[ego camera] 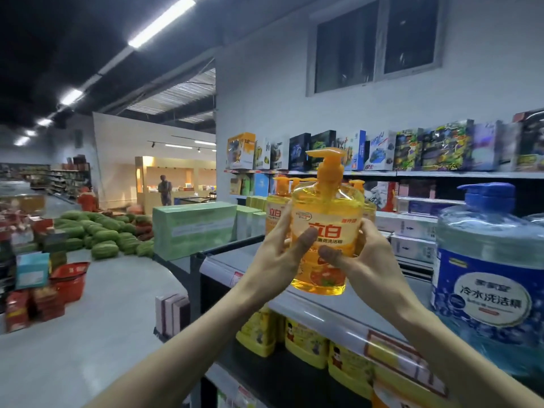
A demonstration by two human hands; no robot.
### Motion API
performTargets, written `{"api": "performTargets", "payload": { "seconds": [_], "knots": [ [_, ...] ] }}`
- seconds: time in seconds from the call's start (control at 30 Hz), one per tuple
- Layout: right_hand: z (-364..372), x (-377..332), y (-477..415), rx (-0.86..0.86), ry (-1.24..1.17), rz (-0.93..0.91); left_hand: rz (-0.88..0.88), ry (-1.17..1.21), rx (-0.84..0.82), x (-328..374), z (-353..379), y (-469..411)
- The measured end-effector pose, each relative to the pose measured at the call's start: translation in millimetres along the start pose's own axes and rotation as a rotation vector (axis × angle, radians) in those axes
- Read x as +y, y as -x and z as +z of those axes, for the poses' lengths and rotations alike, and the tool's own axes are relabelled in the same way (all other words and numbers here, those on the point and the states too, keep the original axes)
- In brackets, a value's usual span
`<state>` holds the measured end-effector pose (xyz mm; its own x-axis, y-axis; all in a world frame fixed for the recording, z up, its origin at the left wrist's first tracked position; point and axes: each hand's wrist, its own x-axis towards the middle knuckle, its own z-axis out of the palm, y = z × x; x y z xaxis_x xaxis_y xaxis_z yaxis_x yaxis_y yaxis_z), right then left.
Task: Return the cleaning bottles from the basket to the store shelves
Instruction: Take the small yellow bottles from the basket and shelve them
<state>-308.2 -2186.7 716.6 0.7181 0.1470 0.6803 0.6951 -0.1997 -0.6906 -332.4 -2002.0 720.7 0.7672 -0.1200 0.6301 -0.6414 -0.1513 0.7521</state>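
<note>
1. Grey metal top shelf (321, 307): tipping off likely if set on the lip;
2. Big blue translucent jug (488, 260): near right forearm; knock risk;
3. Orange translucent pump bottle (326, 207): upright, just above shelf, before matching bottles (275, 213);
4. Left hand (276, 257), right hand (365, 254): both clasping bottle; slick plastic, slip possible.
</note>
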Motion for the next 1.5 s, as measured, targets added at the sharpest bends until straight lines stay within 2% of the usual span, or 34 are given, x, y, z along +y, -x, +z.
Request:
{"api": "performTargets", "payload": {
  "seconds": [0.17,0.33,0.7,0.97,1.07,1.17,1.27,1.5],
  "knots": [
    [-3.1,31.7,-38.2,0.038,0.055,-0.024,0.032,0.028,0.004,-37.3,5.5,-49.5],
    [-5.2,63.0,-59.1,0.074,0.108,0.068,0.008,0.028,-0.062,-68.1,7.3,-86.3],
    [0.8,92.3,-72.0,0.156,0.257,0.312,-0.159,0.096,-0.172,-110.8,17.2,-125.8],
    [0.7,97.4,-74.7,0.199,0.381,0.383,-0.148,0.141,-0.226,-125.1,19.8,-131.7],
    [1.5,92.0,-73.8,0.175,0.494,0.369,-0.106,0.063,-0.288,-128.6,11.3,-133.5],
    [1.2,84.3,-69.8,0.131,0.638,0.375,-0.035,-0.112,-0.344,-132.2,-1.2,-134.4],
    [0.3,82.6,-65.2,0.085,0.723,0.402,0.049,-0.239,-0.339,-139.2,-14.1,-130.4],
    [1.3,90.2,-69.0,0.112,0.788,0.429,0.014,-0.318,-0.384,-148.1,-22.0,-121.1]
  ]
}}
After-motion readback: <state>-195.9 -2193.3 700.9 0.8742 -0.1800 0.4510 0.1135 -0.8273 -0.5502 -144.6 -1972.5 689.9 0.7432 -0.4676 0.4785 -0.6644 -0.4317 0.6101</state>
